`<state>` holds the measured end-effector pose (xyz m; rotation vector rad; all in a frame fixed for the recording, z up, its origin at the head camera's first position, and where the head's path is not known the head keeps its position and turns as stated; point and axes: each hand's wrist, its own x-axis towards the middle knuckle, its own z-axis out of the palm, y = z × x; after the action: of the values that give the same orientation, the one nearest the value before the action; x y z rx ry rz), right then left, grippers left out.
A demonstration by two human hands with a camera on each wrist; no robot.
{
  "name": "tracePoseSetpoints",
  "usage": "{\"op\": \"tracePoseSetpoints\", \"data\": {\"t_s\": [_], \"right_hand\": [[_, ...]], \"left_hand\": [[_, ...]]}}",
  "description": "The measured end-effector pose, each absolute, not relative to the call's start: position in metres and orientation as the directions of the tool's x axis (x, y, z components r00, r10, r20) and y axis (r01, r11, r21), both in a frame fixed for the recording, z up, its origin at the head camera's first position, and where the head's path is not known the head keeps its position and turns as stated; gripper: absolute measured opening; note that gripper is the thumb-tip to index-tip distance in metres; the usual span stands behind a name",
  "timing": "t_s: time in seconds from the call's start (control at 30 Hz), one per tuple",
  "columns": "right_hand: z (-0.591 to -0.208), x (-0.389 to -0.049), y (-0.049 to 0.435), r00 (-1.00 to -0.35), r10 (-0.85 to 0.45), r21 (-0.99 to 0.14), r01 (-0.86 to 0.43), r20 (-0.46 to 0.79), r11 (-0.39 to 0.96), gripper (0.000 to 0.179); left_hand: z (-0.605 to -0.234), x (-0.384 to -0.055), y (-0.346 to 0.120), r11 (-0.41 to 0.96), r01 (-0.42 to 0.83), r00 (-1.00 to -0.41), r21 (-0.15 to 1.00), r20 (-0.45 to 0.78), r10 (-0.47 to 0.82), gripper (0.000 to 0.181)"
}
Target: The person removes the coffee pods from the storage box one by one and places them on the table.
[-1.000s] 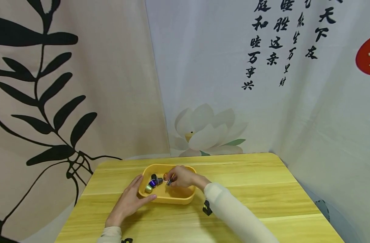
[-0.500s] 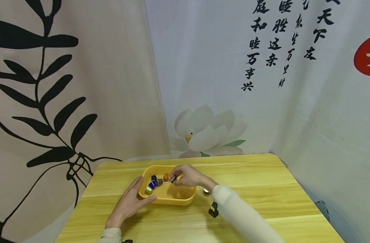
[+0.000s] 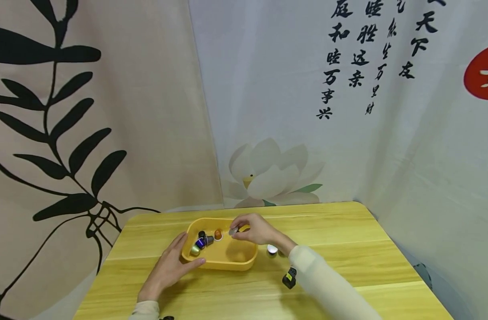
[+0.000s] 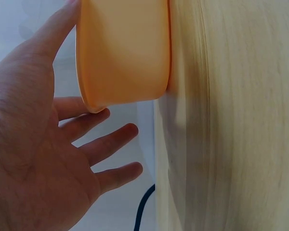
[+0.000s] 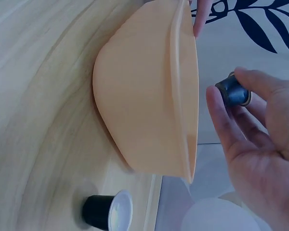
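My right hand (image 3: 256,229) pinches a dark blue-grey coffee capsule (image 5: 235,91) between thumb and fingers, above the right part of a yellow plastic basket (image 3: 227,266). My left hand (image 3: 169,269) rests at the basket's left end, thumb along the near rim and other fingers fairly straight and spread. Several capsules lie at the left inside the basket: a gold-green one (image 3: 195,250), a purple-blue one (image 3: 200,243), a black one, a grey-brown one, and an orange one (image 3: 218,234) slightly apart.
A dark capsule with a white lid (image 5: 120,211) lies on the wooden table (image 3: 340,249), right of the basket; part of another dark object shows beside it in the head view. A printed curtain (image 3: 276,111) hangs behind the table.
My right hand has risen and moved right with the capsule, away from the others in the basket. The white-lidded capsule on the table has come into sight. My left hand has stayed put.
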<state>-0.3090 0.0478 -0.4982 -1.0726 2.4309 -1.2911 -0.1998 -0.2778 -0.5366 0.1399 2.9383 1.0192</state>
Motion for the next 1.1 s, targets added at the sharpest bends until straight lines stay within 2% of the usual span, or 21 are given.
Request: {"op": "tracePoseSetpoints", "data": {"t_s": [0.27, 0.5, 1.1], "right_hand": [[-0.497, -0.305, 0.054, -0.744, -0.648, -0.803, -0.482, 0.162, 0.352, 0.019], [-0.496, -0.301, 0.061, -0.757, -0.639, -0.849, -0.421, 0.135, 0.319, 0.027], [-0.493, -0.296, 0.094, -0.748, -0.626, -0.796, -0.509, 0.221, 0.328, 0.030]], "left_hand": [[-0.537, -0.199, -0.280, 0.775, 0.088, -0.995, 0.626, 0.015, 0.101, 0.119], [-0.538, -0.199, -0.282, 0.777, 0.089, -0.995, 0.623, 0.016, 0.101, 0.119], [-0.539, -0.200, -0.281, 0.777, 0.092, -0.995, 0.623, 0.020, 0.102, 0.119]]}}
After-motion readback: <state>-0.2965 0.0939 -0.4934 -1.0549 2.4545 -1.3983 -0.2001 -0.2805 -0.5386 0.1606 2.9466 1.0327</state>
